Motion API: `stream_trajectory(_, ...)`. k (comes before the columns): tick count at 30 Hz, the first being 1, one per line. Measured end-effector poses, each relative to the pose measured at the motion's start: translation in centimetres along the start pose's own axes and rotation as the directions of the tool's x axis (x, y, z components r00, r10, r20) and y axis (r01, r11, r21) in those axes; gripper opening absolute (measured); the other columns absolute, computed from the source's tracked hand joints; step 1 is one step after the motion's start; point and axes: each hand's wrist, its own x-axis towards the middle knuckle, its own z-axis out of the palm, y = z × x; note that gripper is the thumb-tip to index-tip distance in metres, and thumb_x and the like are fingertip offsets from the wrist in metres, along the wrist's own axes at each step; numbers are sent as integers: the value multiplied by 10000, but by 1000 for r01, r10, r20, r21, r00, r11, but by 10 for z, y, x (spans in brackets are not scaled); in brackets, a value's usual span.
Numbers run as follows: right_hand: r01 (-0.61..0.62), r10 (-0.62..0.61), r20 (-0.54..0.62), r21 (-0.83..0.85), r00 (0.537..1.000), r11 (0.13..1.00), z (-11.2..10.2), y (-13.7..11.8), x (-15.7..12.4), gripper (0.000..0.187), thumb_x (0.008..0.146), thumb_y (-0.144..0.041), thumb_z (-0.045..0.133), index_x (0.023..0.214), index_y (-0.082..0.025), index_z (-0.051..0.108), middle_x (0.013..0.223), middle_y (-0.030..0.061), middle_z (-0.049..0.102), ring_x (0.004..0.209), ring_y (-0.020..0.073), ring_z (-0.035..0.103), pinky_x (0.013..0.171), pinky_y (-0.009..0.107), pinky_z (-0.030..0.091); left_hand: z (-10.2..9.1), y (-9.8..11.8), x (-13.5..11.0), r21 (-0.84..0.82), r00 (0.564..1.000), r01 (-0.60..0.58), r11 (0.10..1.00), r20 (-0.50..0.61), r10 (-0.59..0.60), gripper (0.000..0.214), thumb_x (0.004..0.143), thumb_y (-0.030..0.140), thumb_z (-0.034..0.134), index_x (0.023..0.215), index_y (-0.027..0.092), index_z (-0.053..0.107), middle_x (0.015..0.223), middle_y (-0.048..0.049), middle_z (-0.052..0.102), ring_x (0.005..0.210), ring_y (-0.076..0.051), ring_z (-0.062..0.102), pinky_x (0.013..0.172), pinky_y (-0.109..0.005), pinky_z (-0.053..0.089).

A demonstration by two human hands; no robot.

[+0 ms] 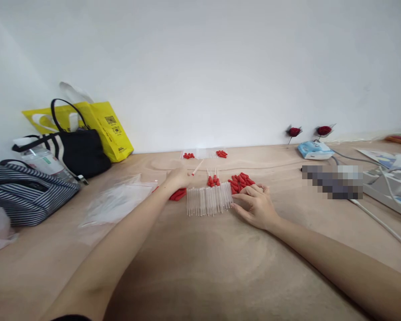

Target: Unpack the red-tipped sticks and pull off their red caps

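Note:
A row of several clear plastic tubes (pixel 208 201) lies on the wooden table (pixel 200 267) in front of me. My right hand (pixel 255 206) rests at the row's right end, fingers loosely curled against the tubes, beside a heap of red caps (pixel 241 181). My left hand (pixel 178 177) reaches past the row's left end and pinches a thin tube with a red tip (pixel 197 168). More red caps (pixel 178 194) lie just under that hand, and a few assembled droppers (pixel 213 180) stand behind the row.
Clear plastic bags (pixel 115 203) lie at the left. Striped bags (pixel 26 189), a black bag (pixel 80 149) and a yellow bag (pixel 108 127) stand at the far left. Small packs with red caps (pixel 205 154) sit by the wall. Cables (pixel 381 223), tissues (pixel 316 150) and papers fill the right.

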Motion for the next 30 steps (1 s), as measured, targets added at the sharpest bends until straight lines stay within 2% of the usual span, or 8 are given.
stream_trajectory(3, -10, 9, -68, -8, 998, 1000, 4, 0, 2, 276, 749, -372, 544, 976, -231, 611, 831, 42, 597, 798, 177, 509, 798, 376, 274, -12, -6, -35, 72, 995, -79, 994, -48, 83, 151, 754, 280, 468, 723, 183, 579, 685, -40, 628, 675, -205, 570, 638, -315, 399)
stream_trajectory(4, -8, 6, -92, -15, 996, 1000, 6, -1, 4, 337, 744, -396, 547, 1033, -227, 587, 891, 58, 595, 842, 193, 508, 798, 377, 282, -11, -8, -48, 127, 971, -214, 969, -82, 225, 167, 787, 282, 438, 788, 180, 572, 757, -43, 635, 708, -200, 570, 658, -315, 401)
stream_trajectory(7, 45, -50, -104, -55, 993, 997, 12, -8, 11, 513, 726, -482, 549, 1161, -214, 507, 1075, 97, 558, 983, 236, 476, 843, 403, 282, -2, -12, -77, 282, 813, -503, 817, -165, 558, 202, 843, 259, 389, 782, 156, 551, 751, -57, 621, 720, -193, 559, 677, -318, 404)
stream_trajectory(10, 160, -164, -38, -86, 986, 983, 19, -17, 20, 478, 746, -478, 536, 1164, -248, 506, 1112, 72, 569, 1068, 244, 445, 915, 440, 224, 10, -17, -88, 381, 647, -643, 664, -193, 738, 188, 855, 210, 392, 754, 157, 542, 707, -40, 611, 692, -170, 551, 677, -308, 405)
stream_trajectory(15, 291, -291, -38, -7, 956, 957, 31, -31, 28, 191, 812, -336, 508, 964, -284, 612, 827, -10, 683, 1013, 184, 516, 942, 442, 168, 20, -20, -90, 419, 528, -700, 578, -239, 815, 127, 836, 156, 434, 760, 164, 535, 709, -22, 616, 697, -146, 550, 698, -302, 408)
stream_trajectory(17, 318, -315, -72, 23, 946, 948, 34, -34, 27, 168, 823, -283, 499, 946, -274, 613, 710, -30, 684, 959, 162, 550, 943, 434, 167, 22, -19, -92, 383, 524, -709, 592, -276, 806, 105, 828, 155, 448, 776, 159, 540, 722, -28, 621, 717, -149, 551, 712, -304, 414)
stream_trajectory(23, 359, -352, -126, 42, 928, 932, 31, -36, 22, 214, 803, -226, 513, 992, -291, 589, 626, -58, 661, 901, 141, 574, 945, 435, 151, 24, -15, -96, 174, 641, -704, 689, -263, 721, 151, 829, 233, 465, 906, 179, 583, 930, -50, 648, 902, -170, 549, 849, -358, 391)
stream_trajectory(30, 403, -397, -100, 51, 913, 914, 25, -35, 15, 182, 805, -185, 477, 885, -275, 613, 628, -56, 660, 931, 144, 568, 947, 434, 138, 22, -16, -101, 168, 595, -755, 634, -232, 770, 156, 819, 182, 468, 827, 226, 617, 858, 3, 680, 902, -165, 559, 910, -411, 326)
